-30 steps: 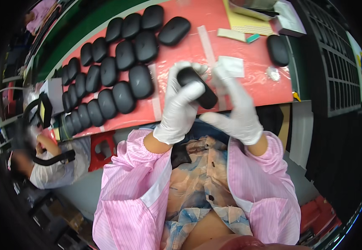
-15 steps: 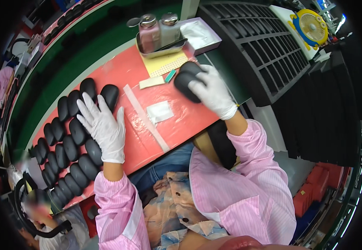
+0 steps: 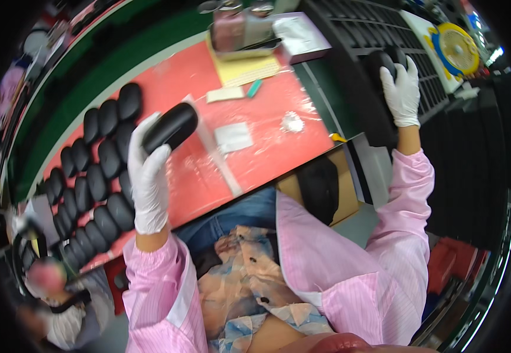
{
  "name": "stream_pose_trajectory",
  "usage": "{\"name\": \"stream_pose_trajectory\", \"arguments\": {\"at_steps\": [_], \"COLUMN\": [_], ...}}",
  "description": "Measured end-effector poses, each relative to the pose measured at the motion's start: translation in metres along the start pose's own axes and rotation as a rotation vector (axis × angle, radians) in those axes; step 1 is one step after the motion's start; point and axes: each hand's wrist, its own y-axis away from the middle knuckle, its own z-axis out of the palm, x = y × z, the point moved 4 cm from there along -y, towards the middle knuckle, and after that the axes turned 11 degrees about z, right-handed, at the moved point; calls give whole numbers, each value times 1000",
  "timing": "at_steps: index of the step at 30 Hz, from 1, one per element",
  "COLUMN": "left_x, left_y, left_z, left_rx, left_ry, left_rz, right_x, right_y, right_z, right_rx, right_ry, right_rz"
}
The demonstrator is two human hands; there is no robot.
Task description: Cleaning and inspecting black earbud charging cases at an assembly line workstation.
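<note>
Raised over the red tabletop, my gloved left hand (image 3: 149, 188) grips a glossy black computer-mouse-shaped shell (image 3: 173, 126) between thumb and fingers. My right hand (image 3: 401, 97), also in a white glove, is stretched out to the right at the dark compartment tray (image 3: 355, 32). Its fingers are closed on two more black mouse-shaped shells (image 3: 379, 62), partly hidden by the glove and blurred. To the left of my left hand, rows of like shells (image 3: 96, 182) lie side by side on the red mat (image 3: 208, 176).
A metal tin (image 3: 243, 53) holds two pump bottles at the back, beside a lilac box (image 3: 302, 41) with white sheets. A white cloth square (image 3: 233, 137), a green block (image 3: 255, 88) and a cream block (image 3: 225, 94) lie on the mat. A yellow fan (image 3: 456, 50) stands far right.
My right hand has carried two shells from the mat to the tray on the right. My left hand, formerly spread over the rows, has picked up one shell. The view has shifted slightly.
</note>
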Motion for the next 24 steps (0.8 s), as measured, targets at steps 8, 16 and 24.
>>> {"name": "stream_pose_trajectory", "arguments": {"at_steps": [8,16,24], "left_x": [5,13,5], "left_y": [12,50,71], "left_z": [28,24,2], "left_rx": [-86,-80,74], "left_ry": [276,138,252], "left_rz": [-116,-164,-193], "right_x": [60,-229,-278], "right_y": [2,104,172], "right_z": [65,-71,-57], "right_rx": [-363,-962,-1042], "right_ry": [314,-1265,-1609], "right_rz": [-391,-402,-8]}}
